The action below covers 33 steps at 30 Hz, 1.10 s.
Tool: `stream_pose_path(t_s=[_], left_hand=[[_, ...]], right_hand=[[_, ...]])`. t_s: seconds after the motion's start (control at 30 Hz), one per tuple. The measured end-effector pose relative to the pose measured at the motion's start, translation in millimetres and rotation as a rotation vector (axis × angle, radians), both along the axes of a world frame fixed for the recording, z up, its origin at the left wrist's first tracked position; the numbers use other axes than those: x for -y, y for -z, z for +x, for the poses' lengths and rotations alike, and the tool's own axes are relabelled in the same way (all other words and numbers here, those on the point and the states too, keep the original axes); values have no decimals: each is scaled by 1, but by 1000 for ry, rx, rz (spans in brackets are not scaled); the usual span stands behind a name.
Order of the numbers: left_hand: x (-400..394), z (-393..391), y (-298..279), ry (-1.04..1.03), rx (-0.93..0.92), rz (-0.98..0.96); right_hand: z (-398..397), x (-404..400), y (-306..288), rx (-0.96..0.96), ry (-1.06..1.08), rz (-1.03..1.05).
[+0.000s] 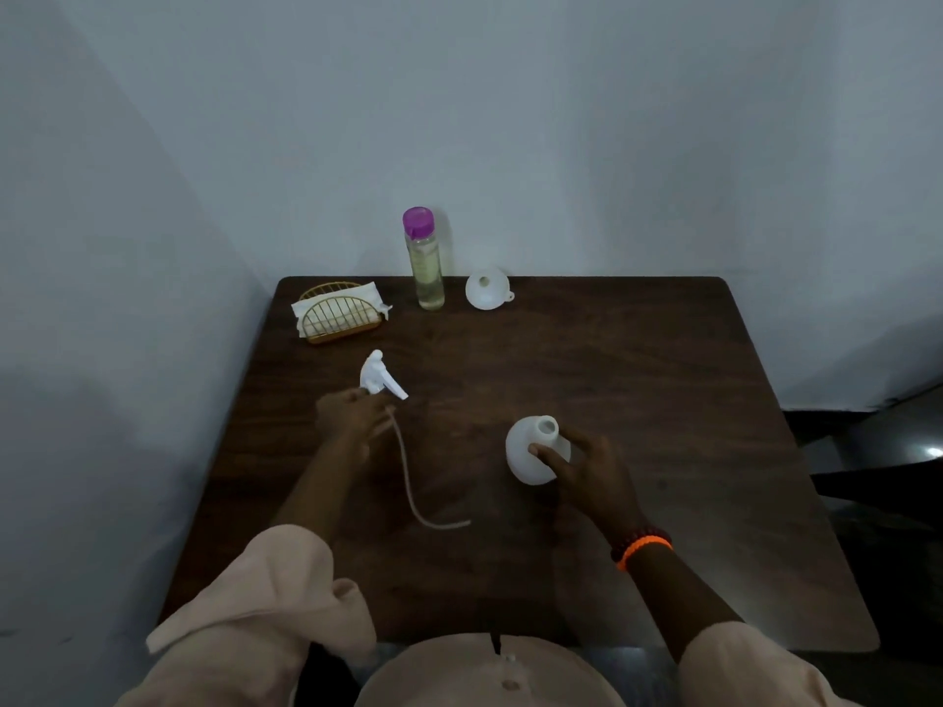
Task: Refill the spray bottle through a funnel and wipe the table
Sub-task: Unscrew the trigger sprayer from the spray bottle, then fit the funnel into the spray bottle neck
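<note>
A dark wooden table (pixel 638 400) stands against a pale wall. Mid-table, the right hand (pixel 592 477) clamps the open white bottle (pixel 530 454), light and likely slippery, best held at the neck. The left hand (pixel 352 415) pinches the sprayer head (pixel 380 380).

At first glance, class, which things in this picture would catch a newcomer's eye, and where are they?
The white spray bottle stands open near the table's middle, steadied by the right hand. To its left, the left hand sets down the trigger head, its long tube trailing toward the viewer. At the far edge, a purple-capped bottle stands beside a white funnel.
</note>
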State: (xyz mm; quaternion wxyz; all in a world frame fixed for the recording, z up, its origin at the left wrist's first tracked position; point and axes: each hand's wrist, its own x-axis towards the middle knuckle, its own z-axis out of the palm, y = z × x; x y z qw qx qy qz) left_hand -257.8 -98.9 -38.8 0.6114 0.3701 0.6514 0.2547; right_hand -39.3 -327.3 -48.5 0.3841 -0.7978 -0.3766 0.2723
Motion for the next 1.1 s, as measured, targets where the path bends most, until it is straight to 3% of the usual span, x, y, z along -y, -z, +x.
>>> stream_pose_path(t_s=[0.17, 0.33, 0.83, 1.1], left_hand=[[-2, -5, 22, -19, -332, 82], [-9, -7, 40, 6, -496, 13], [-5, -4, 47, 67, -539, 20], [-9, -9, 67, 129, -444, -7]], right_hand=[[-3, 1, -2, 4, -5, -8], [-4, -1, -3, 5, -4, -19], [-11, -1, -11, -8, 39, -43], [-11, 0, -14, -19, 23, -74]])
